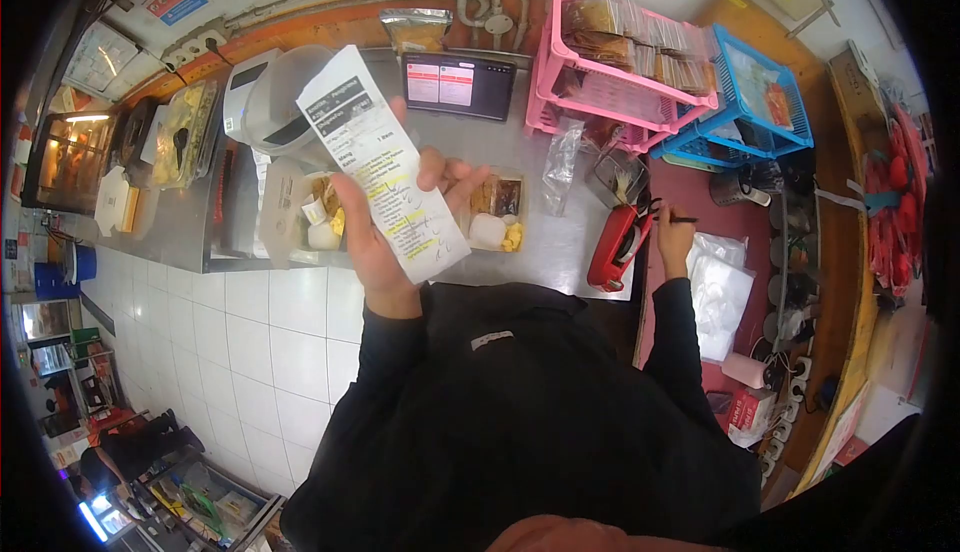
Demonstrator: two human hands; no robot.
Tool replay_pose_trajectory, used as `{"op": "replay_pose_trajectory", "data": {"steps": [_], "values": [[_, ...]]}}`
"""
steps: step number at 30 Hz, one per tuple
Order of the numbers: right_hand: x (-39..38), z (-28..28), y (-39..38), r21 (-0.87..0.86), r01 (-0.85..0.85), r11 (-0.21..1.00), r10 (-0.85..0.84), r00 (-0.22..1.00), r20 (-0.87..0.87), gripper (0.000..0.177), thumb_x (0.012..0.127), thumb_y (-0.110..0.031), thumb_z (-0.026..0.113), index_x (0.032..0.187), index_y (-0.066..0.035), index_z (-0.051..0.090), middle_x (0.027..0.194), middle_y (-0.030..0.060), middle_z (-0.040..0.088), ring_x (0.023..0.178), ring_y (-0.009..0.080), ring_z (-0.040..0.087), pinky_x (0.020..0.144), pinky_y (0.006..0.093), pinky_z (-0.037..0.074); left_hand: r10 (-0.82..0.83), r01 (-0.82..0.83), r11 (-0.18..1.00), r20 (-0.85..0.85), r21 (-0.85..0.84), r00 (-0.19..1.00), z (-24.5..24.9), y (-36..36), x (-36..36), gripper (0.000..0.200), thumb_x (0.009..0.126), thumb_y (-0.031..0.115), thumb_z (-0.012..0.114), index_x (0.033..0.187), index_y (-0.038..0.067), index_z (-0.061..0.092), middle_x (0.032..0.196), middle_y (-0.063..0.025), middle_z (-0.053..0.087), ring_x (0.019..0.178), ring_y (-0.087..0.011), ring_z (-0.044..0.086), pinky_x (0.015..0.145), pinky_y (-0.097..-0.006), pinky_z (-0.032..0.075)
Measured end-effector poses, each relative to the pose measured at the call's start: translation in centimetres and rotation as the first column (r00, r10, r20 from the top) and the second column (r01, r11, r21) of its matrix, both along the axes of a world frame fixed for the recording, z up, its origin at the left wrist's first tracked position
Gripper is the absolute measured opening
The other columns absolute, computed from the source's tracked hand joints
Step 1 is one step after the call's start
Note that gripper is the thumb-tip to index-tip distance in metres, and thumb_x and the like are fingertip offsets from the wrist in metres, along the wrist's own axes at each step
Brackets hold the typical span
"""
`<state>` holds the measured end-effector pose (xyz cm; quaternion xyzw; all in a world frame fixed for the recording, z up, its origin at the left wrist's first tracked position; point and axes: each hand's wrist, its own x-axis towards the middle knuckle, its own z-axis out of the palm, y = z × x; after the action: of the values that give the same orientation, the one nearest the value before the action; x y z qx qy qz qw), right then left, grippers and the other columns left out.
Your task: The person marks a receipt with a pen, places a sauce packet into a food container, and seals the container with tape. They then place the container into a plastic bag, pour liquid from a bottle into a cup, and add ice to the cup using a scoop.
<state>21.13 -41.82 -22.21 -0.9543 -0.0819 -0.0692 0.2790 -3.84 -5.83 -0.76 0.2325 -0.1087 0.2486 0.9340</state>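
My left hand (382, 274) holds up a long printed receipt (385, 177) with yellow highlighted lines and handwritten tick marks. The paper lies between the thumb and the fingers, over the steel counter. On the right, my right hand (676, 242) is closed around a dark pen (684, 219), close to a red tape dispenser (615, 252). Behind the receipt sits a food box (510, 197) with a sauce packet, a white block and yellow pieces. Another open food box (325, 214) stands to its left, partly hidden by the left hand.
A tablet (460, 87) with a lit screen leans at the counter's back. Pink crates (555, 62) full of packets and a blue basket (735, 102) stand at back right. Clear plastic bags (720, 297) lie on the red surface. Far lower left, another person (140, 452) is partly visible.
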Motion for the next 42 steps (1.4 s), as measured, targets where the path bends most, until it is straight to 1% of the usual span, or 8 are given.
{"op": "replay_pose_trajectory", "data": {"steps": [4, 10, 23, 27, 32, 36, 39, 42], "values": [[-0.7, -4.9, -2.3, -0.037, -0.060, 0.997, 0.062, 0.998, 0.034, 0.028, 0.087, -0.032, 0.067, 0.080, -0.004, 0.065, 0.073, 0.0142, 0.066, 0.065, 0.0284, 0.064, 0.061, 0.0376, 0.048, 0.009, -0.008, 0.999, -0.025, 0.037, 1.000, 0.2, -0.1, 0.0, 0.075, 0.095, 0.064, 0.033, 0.152, 0.017, 0.019, 0.089, -0.0056, 0.048, 0.106, -0.0292, 0.058, 0.110, -0.0633, 0.028], [-1.4, -3.0, -1.7, 0.547, 0.098, 0.831, -0.026, 0.990, -0.139, 0.032, 0.089, -0.030, 0.068, 0.078, 0.000, 0.063, 0.070, 0.0069, 0.065, 0.064, 0.0140, 0.059, 0.061, 0.0302, 0.046, 0.004, 0.002, 0.995, -0.068, 0.099, 0.998, 0.8, -1.3, 0.2, 0.076, 0.094, 0.066, 0.031, 0.151, 0.016, 0.023, 0.087, -0.0050, 0.047, 0.104, -0.0287, 0.058, 0.109, -0.0618, 0.030], [-2.6, -1.2, 0.4, 0.118, 0.109, 0.987, -0.118, 0.991, 0.064, 0.036, 0.088, -0.030, 0.068, 0.106, 0.000, 0.063, 0.088, 0.0117, 0.066, 0.079, 0.0254, 0.063, 0.074, 0.0369, 0.049, -0.029, 0.041, 0.984, -0.075, 0.171, 0.997, 1.1, -4.3, 1.1, 0.084, 0.093, 0.069, 0.027, 0.149, 0.006, 0.026, 0.084, -0.0081, 0.052, 0.093, -0.0254, 0.058, 0.104, -0.0504, 0.038], [-5.6, 7.6, 6.4, 0.630, -0.140, 0.764, 0.267, 0.957, -0.112, 0.027, 0.093, -0.026, 0.061, 0.103, -0.001, 0.064, 0.088, 0.0045, 0.066, 0.078, 0.0153, 0.061, 0.071, 0.0296, 0.047, -0.058, 0.069, 0.967, -0.052, 0.246, 0.997, 1.0, -5.1, 1.7, 0.082, 0.094, 0.067, 0.027, 0.149, 0.006, 0.028, 0.082, -0.0064, 0.051, 0.094, -0.0253, 0.058, 0.104, -0.0518, 0.037], [-12.6, 19.2, 13.2, 0.872, -0.371, 0.320, 0.863, 0.494, -0.106, 0.018, 0.091, -0.016, 0.063, 0.099, 0.001, 0.065, 0.087, 0.0061, 0.065, 0.079, 0.0116, 0.058, 0.074, 0.0279, 0.045, -0.026, 0.077, 0.962, -0.192, 0.260, 0.981, 1.5, -6.5, 2.1, 0.090, 0.092, 0.072, 0.021, 0.148, 0.002, 0.027, 0.085, -0.0075, 0.054, 0.098, -0.0232, 0.058, 0.106, -0.0487, 0.036], [-13.9, 21.0, 15.7, 0.758, -0.581, 0.298, 0.897, 0.442, -0.014, 0.015, 0.086, -0.010, 0.067, 0.093, 0.004, 0.065, 0.079, 0.0071, 0.064, 0.074, 0.0115, 0.057, 0.071, 0.0282, 0.045, -0.011, 0.055, 0.921, -0.116, 0.385, 0.993, -1.1, -6.1, 3.1, 0.093, 0.090, 0.075, 0.022, 0.147, 0.002, 0.029, 0.098, -0.0118, 0.061, 0.106, -0.0259, 0.058, 0.104, -0.0464, 0.040], [-14.1, 21.7, 16.7, 0.761, -0.531, 0.373, 0.849, 0.526, -0.049, 0.012, 0.086, -0.007, 0.066, 0.089, 0.004, 0.064, 0.076, 0.0059, 0.063, 0.072, 0.0104, 0.056, 0.069, 0.0263, 0.044, -0.091, 0.097, 0.995, -0.266, 0.008, 0.960, -2.4, -6.9, 2.1, 0.091, 0.090, 0.074, 0.027, 0.144, 0.001, 0.034, 0.112, -0.0137, 0.062, 0.111, -0.0267, 0.059, 0.101, -0.0428, 0.044], [-13.5, 21.1, 16.7, 0.744, -0.543, 0.390, 0.830, 0.558, -0.027, 0.008, 0.085, -0.005, 0.064, 0.086, 0.003, 0.063, 0.074, 0.0051, 0.062, 0.071, 0.0092, 0.056, 0.067, 0.0248, 0.044, 0.074, -0.044, 0.997, -0.582, 0.066, 0.810, -8.6, -7.6, 2.2, 0.081, 0.094, 0.068, 0.029, 0.140, 0.002, 0.039, 0.119, -0.0121, 0.062, 0.111, -0.0235, 0.061, 0.095, -0.0385, 0.049]]}}
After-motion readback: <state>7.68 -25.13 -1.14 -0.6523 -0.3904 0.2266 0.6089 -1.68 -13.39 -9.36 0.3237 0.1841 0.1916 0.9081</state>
